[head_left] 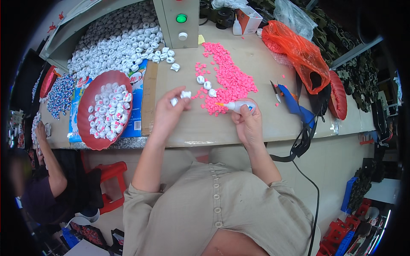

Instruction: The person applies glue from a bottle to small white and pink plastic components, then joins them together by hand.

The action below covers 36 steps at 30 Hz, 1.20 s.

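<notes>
By pink pieces point(232, 79), blue-marked bottle point(241, 105), in right hand point(248, 123)

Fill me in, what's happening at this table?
The person's left hand holds two small white pieces at its fingertips, while the right hand grips a small squeeze bottle, its orange nozzle pointing left over the pink pieces. Three loose white pieces lie by that pink pile. To the left, a reddish bowl holds many others, some showing pink.
</notes>
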Each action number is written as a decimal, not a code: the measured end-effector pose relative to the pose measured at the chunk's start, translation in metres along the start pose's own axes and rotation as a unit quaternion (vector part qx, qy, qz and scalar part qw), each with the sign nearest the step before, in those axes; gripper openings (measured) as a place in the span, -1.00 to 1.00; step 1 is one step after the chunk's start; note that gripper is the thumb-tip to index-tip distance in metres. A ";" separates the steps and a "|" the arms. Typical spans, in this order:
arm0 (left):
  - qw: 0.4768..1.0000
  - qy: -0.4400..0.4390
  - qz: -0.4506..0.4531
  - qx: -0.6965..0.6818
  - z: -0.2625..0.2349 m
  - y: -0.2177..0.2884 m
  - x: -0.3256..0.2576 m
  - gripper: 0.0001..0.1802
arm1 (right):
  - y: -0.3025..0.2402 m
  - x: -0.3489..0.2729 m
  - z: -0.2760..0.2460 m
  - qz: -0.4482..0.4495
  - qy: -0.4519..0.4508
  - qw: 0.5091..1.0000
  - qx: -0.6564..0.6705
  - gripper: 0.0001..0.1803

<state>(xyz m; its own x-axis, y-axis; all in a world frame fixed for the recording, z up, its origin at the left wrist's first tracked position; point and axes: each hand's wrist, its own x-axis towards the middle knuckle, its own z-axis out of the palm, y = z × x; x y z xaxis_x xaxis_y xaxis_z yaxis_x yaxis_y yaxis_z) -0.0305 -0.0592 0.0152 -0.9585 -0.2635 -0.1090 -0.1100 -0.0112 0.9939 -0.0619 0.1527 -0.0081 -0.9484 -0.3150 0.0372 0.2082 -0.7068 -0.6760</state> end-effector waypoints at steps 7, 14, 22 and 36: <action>0.979 -0.025 -0.006 -0.202 0.024 -0.012 -0.049 -0.67 | 0.009 -0.011 0.018 -0.041 -0.008 0.985 -0.165 -0.71; 0.989 -0.015 -0.009 -0.150 0.031 -0.024 -0.055 -0.69 | 0.008 -0.021 0.020 -0.087 -0.045 0.961 -0.258 -0.75; 0.996 0.034 0.057 -0.062 0.034 -0.032 -0.055 -0.72 | 0.008 -0.021 0.016 -0.128 -0.061 0.931 -0.335 -0.79; 0.996 0.032 0.061 -0.054 0.033 -0.031 -0.055 -0.75 | 0.008 -0.020 0.018 -0.152 -0.073 0.914 -0.370 -0.80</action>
<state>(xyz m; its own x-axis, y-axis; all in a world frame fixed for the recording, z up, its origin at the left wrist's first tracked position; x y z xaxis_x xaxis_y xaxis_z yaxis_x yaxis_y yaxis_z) 0.0171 -0.0122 -0.0105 -0.9437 -0.3305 0.0104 0.0385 -0.0786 0.9962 -0.0368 0.1424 -0.0011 -0.8822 -0.2945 0.3673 -0.3294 -0.1715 -0.9285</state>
